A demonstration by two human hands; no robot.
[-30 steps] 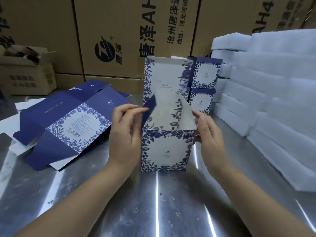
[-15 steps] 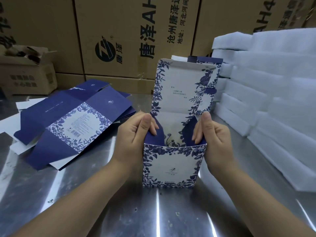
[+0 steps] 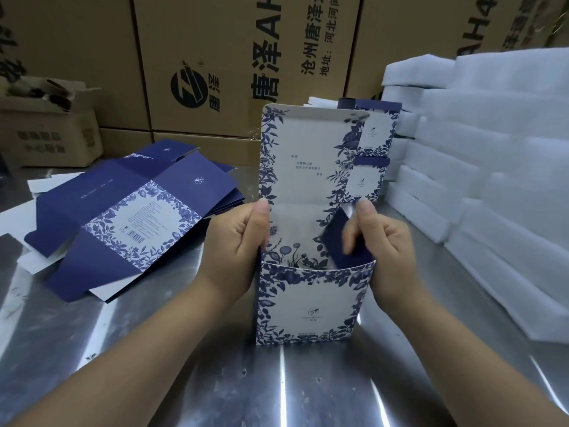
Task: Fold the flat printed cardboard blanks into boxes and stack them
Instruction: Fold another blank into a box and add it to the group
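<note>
A half-formed blue-and-white floral box stands upright on the metal table, its tall lid panel raised behind. My left hand grips the box's left wall, thumb at the top edge. My right hand holds the right wall, its fingers pressing a dark blue side flap into the opening. A pile of flat navy printed blanks lies to the left. Two finished boxes are stacked behind the lid on the right.
Stacks of white foam slabs line the right side. Large brown cartons form a wall at the back, with a small open carton at far left. The steel tabletop extends toward me.
The box has been drawn closer to me and its lid panel has swung up taller. The left flap has gone inside; my right fingers now push the right flap inward.
</note>
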